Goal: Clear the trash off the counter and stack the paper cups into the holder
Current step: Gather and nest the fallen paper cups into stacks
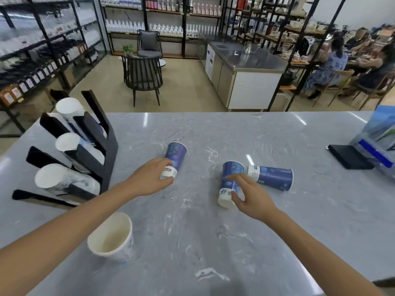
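Note:
Three blue paper cups lie on their sides on the grey marble counter [192,242]. My left hand [149,178] grips the base of the left cup [176,155]. My right hand [250,195] closes around the base of the middle cup [230,174], fingers partly spread. The third blue cup [271,176] lies just right of it, untouched. A white paper cup [111,238] stands upright near the front, under my left forearm. The black tiered cup holder [100,154] at the left holds white cup stacks [64,178] in three slots.
A black tray [348,160] and a blue-and-clear packet [380,137] sit at the counter's right edge. Beyond the counter are a dark chair, a steel workbench, bottle shelves and seated people at the far right.

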Available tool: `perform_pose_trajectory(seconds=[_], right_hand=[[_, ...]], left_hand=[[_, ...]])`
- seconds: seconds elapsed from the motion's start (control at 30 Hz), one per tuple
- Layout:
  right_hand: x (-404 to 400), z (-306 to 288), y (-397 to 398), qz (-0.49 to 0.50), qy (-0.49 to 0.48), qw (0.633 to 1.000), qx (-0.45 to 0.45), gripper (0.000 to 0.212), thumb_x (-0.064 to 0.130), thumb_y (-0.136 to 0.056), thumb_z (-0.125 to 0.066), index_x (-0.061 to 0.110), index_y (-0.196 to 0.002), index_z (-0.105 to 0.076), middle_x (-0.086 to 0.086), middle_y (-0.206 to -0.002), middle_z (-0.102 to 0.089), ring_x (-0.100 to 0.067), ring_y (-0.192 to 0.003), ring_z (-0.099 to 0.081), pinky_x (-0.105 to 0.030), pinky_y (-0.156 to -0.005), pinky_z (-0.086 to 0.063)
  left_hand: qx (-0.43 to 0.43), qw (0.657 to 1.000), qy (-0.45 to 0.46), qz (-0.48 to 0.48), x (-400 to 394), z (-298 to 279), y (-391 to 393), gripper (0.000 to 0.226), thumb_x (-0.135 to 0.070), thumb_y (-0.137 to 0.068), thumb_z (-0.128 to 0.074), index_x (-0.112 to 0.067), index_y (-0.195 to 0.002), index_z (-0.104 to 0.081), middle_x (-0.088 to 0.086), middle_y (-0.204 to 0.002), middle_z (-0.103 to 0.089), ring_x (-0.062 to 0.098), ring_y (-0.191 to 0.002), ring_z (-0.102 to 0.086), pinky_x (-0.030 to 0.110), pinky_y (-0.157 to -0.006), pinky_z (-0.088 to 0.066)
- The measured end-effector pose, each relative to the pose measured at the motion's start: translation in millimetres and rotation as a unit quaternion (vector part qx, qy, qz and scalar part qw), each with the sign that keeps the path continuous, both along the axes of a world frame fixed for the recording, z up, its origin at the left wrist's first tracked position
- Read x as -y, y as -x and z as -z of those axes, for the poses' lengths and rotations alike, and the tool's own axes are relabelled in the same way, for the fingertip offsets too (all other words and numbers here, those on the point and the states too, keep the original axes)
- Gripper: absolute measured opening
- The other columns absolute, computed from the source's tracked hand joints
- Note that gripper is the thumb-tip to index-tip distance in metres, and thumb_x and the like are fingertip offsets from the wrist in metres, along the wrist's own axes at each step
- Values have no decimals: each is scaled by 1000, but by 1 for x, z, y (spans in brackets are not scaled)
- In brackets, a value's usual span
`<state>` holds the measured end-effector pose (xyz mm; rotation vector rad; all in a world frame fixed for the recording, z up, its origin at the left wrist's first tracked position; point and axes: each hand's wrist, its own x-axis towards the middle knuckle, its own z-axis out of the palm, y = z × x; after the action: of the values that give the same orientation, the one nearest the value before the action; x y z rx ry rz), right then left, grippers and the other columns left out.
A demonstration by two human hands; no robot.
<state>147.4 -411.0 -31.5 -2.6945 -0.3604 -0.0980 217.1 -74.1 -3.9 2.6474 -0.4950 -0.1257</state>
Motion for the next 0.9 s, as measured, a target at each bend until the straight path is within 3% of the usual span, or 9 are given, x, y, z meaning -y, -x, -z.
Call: perform_pose_trajectory(seconds=[0.13,0.23,0.47,0.67,0.9], right_hand=[[43,6,-40,-9,71,997,-20,57,11,-91,-64,27,-144,-49,2,-147,-53,-24,-127,-57,-37,-93,-56],[65,11,-69,-62,122,990,-21,64,6,-88,-65,25,-147,-48,0,-153,-48,-25,-137,-49,-36,-107,-45],[81,17,-123,-189,266,945,-17,86,17,-86,-71,36,-157,-26,8,-169,-16,-21,-155,-16,-43,-114,-37],[77,25,-148,-239,247,939,8,80,20,-86,-73,36,-155,-33,11,-167,-23,-21,-154,-23,-41,-109,-41],[77,37,-163,-260,212,942,22,83,22,-76,-79,33,-150,-43,8,-160,-38,-24,-147,-37,-40,-102,-47]], left_hand=[[-14,999,-3,-49,17,17,-29,56,-30,-87,-70,-14,-137,-51,10,-132,-57,29,-121,-54,39,-101,-43],[-24,996,-11,-90,25,30,-48,63,-28,-86,-71,-8,-140,-46,17,-135,-52,36,-126,-48,41,-104,-40],[-53,982,-1,-182,42,54,-76,67,-36,-84,-76,-6,-135,-45,20,-135,-50,39,-126,-45,43,-104,-40],[-80,969,16,-233,51,64,-91,82,-35,-76,-83,-8,-141,-41,22,-136,-50,39,-125,-53,45,-101,-46],[-105,961,23,-254,44,67,-104,82,-35,-66,-88,-11,-133,-46,13,-127,-58,33,-109,-61,45,-91,-53]])
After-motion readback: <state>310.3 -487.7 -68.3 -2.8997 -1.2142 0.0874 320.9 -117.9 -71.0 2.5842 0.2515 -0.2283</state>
